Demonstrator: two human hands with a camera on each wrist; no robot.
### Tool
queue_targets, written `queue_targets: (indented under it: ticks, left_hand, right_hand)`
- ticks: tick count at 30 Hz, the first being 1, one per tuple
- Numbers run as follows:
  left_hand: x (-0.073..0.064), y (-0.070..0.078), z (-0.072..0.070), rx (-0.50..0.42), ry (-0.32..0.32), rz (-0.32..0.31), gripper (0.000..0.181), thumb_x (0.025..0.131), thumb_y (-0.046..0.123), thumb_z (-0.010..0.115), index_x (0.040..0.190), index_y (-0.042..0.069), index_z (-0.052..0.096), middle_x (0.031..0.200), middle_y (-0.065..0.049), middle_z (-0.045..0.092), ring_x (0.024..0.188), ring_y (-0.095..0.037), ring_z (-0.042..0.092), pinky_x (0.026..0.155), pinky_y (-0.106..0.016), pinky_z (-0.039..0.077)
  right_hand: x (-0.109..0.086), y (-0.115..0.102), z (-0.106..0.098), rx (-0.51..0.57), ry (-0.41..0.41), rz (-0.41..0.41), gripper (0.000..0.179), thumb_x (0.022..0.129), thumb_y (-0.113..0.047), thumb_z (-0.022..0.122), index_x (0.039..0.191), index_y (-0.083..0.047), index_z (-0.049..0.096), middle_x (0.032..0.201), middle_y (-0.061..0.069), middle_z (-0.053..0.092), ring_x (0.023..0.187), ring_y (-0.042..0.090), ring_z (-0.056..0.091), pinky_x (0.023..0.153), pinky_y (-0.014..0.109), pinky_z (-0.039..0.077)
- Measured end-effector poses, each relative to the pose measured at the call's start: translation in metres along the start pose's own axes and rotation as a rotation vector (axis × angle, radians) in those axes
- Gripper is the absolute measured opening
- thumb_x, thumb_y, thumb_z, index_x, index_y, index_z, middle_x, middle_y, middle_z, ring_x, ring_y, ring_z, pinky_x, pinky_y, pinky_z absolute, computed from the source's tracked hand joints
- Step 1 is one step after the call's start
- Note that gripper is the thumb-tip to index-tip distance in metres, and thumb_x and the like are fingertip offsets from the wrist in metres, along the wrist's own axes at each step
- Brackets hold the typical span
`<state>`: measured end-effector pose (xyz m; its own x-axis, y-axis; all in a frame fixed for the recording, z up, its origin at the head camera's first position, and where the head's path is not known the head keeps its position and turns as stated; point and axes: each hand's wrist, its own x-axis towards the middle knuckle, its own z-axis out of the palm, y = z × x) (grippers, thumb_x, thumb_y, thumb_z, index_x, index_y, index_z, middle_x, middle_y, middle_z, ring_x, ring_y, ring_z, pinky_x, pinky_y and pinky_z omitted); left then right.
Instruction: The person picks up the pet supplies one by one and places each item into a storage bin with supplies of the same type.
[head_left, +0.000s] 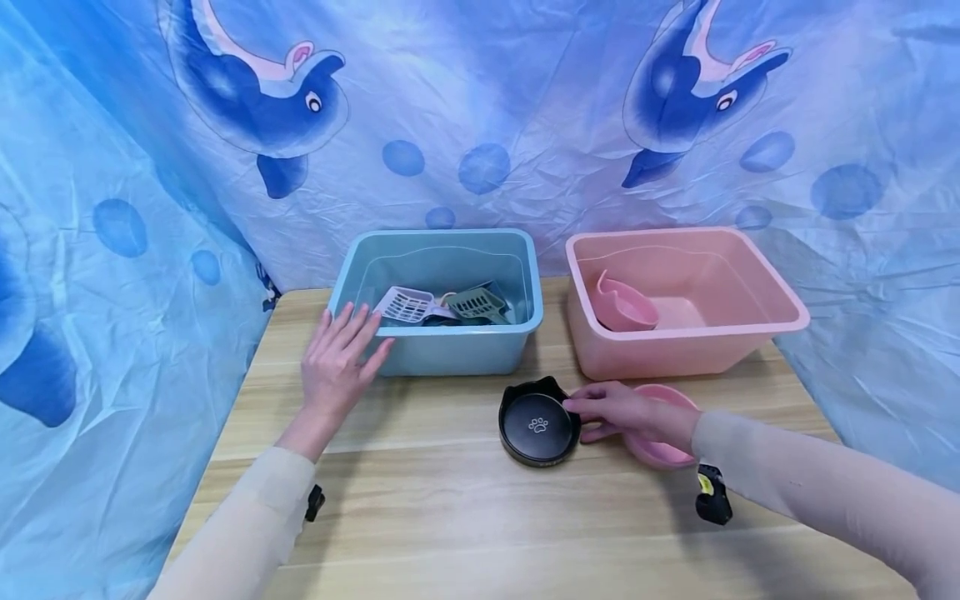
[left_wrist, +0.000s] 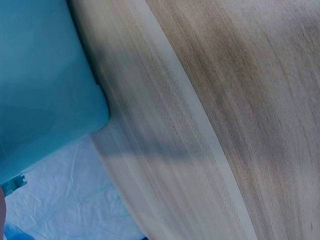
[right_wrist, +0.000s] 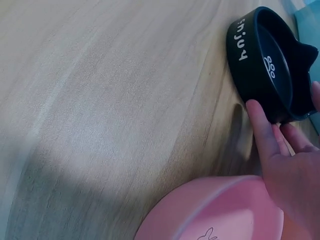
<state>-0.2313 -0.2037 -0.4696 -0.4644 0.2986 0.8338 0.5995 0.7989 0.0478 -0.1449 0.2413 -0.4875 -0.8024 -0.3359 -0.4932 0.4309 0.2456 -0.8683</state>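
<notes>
My right hand (head_left: 626,410) pinches the right side of a black cat-eared pet bowl (head_left: 536,425) with a white paw print inside. In the right wrist view, fingers (right_wrist: 260,122) press the outer wall of this bowl while the thumb reaches over its rim. A pink bowl (head_left: 663,454) lies partly hidden beneath the right forearm, beside the black one. My left hand (head_left: 336,358), fingers spread and straight, is at the front left rim of a blue bin (head_left: 450,354). Inside that bin lie a pale lilac slotted litter scoop (head_left: 405,305) and a green one (head_left: 476,305).
To the right of the blue bin stands a pink bin (head_left: 660,354) with a pink scoop (head_left: 624,307) inside. Both bins sit along the back of the wooden table (head_left: 450,517). Blue dolphin-printed fabric (head_left: 487,100) hangs behind and at both sides.
</notes>
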Motion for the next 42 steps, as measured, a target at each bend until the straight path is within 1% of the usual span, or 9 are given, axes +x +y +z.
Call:
queue_targets:
  ticks: [3, 6, 10, 13, 20, 25, 29, 36, 42]
  left_hand:
    - [0.001, 0.0, -0.001, 0.0, 0.0, -0.009, 0.05, 0.092, 0.035, 0.08, 0.135, 0.009, 0.074, 0.136, -0.017, 0.07, 0.13, -0.042, 0.067, 0.118, -0.062, 0.045]
    - [0.002, 0.001, -0.002, -0.002, -0.013, -0.012, 0.048, 0.096, 0.038, 0.078, 0.135, 0.009, 0.074, 0.136, -0.017, 0.07, 0.131, -0.041, 0.066, 0.119, -0.061, 0.045]
    - [0.003, 0.001, -0.005, 0.006, -0.036, -0.009, 0.049, 0.104, 0.046, 0.066, 0.135, 0.008, 0.074, 0.135, -0.019, 0.07, 0.13, -0.043, 0.066, 0.118, -0.062, 0.045]
    - [0.003, 0.001, -0.006, 0.01, -0.043, -0.008, 0.052, 0.107, 0.05, 0.061, 0.134, 0.008, 0.074, 0.135, -0.019, 0.07, 0.13, -0.042, 0.066, 0.118, -0.062, 0.045]
    - [0.002, 0.001, -0.007, 0.005, -0.042, -0.005, 0.047, 0.102, 0.043, 0.07, 0.132, 0.007, 0.075, 0.135, -0.019, 0.07, 0.131, -0.042, 0.066, 0.118, -0.062, 0.045]
    - [0.001, 0.002, -0.007, 0.005, -0.04, 0.002, 0.046, 0.1, 0.039, 0.072, 0.133, 0.007, 0.075, 0.135, -0.019, 0.07, 0.13, -0.043, 0.066, 0.117, -0.063, 0.046]
    - [0.001, 0.002, -0.007, 0.013, -0.059, -0.005, 0.047, 0.099, 0.037, 0.074, 0.135, 0.007, 0.073, 0.136, -0.019, 0.069, 0.131, -0.042, 0.065, 0.118, -0.062, 0.045]
    - [0.002, 0.004, -0.01, 0.025, -0.083, -0.018, 0.053, 0.092, 0.03, 0.083, 0.138, 0.008, 0.071, 0.138, -0.019, 0.068, 0.132, -0.042, 0.065, 0.12, -0.061, 0.043]
    - [0.001, 0.006, -0.008, 0.018, -0.051, -0.029, 0.054, 0.087, 0.028, 0.088, 0.135, 0.009, 0.074, 0.136, -0.018, 0.07, 0.13, -0.041, 0.066, 0.119, -0.06, 0.044]
  right_hand:
    - [0.005, 0.0, 0.004, -0.003, 0.047, 0.001, 0.053, 0.105, -0.02, 0.072, 0.143, 0.012, 0.054, 0.127, 0.021, 0.069, 0.106, 0.029, 0.075, 0.092, 0.048, 0.065]
    - [0.01, 0.001, 0.008, -0.008, 0.091, -0.006, 0.051, 0.102, -0.014, 0.074, 0.14, 0.014, 0.054, 0.117, 0.018, 0.07, 0.093, 0.025, 0.074, 0.085, 0.048, 0.067]
    - [0.015, 0.001, 0.01, -0.031, 0.114, -0.013, 0.047, 0.1, -0.008, 0.075, 0.136, 0.015, 0.056, 0.108, 0.014, 0.07, 0.09, 0.022, 0.069, 0.081, 0.048, 0.068]
    - [0.018, 0.001, 0.011, -0.043, 0.121, -0.015, 0.043, 0.1, -0.005, 0.075, 0.134, 0.015, 0.057, 0.104, 0.011, 0.07, 0.091, 0.021, 0.067, 0.079, 0.046, 0.068]
    - [0.026, -0.001, 0.016, -0.059, 0.126, -0.016, 0.037, 0.098, -0.004, 0.076, 0.129, 0.011, 0.062, 0.099, 0.008, 0.068, 0.084, 0.02, 0.064, 0.074, 0.045, 0.069]
    - [0.031, -0.001, 0.017, -0.082, 0.122, -0.034, 0.033, 0.097, -0.002, 0.075, 0.125, 0.012, 0.064, 0.092, 0.005, 0.068, 0.08, 0.019, 0.064, 0.072, 0.044, 0.069]
    - [0.033, 0.0, 0.017, -0.106, 0.101, -0.069, 0.03, 0.096, 0.0, 0.074, 0.122, 0.013, 0.065, 0.088, 0.004, 0.068, 0.078, 0.016, 0.065, 0.072, 0.044, 0.069]
    - [0.036, -0.002, 0.019, -0.139, 0.097, -0.084, 0.029, 0.093, 0.002, 0.072, 0.119, 0.013, 0.067, 0.089, 0.006, 0.067, 0.072, 0.016, 0.068, 0.068, 0.041, 0.069]
    - [0.036, -0.004, 0.016, -0.204, 0.072, -0.128, 0.027, 0.091, 0.004, 0.068, 0.117, 0.013, 0.069, 0.09, 0.006, 0.07, 0.068, 0.017, 0.069, 0.065, 0.043, 0.068]
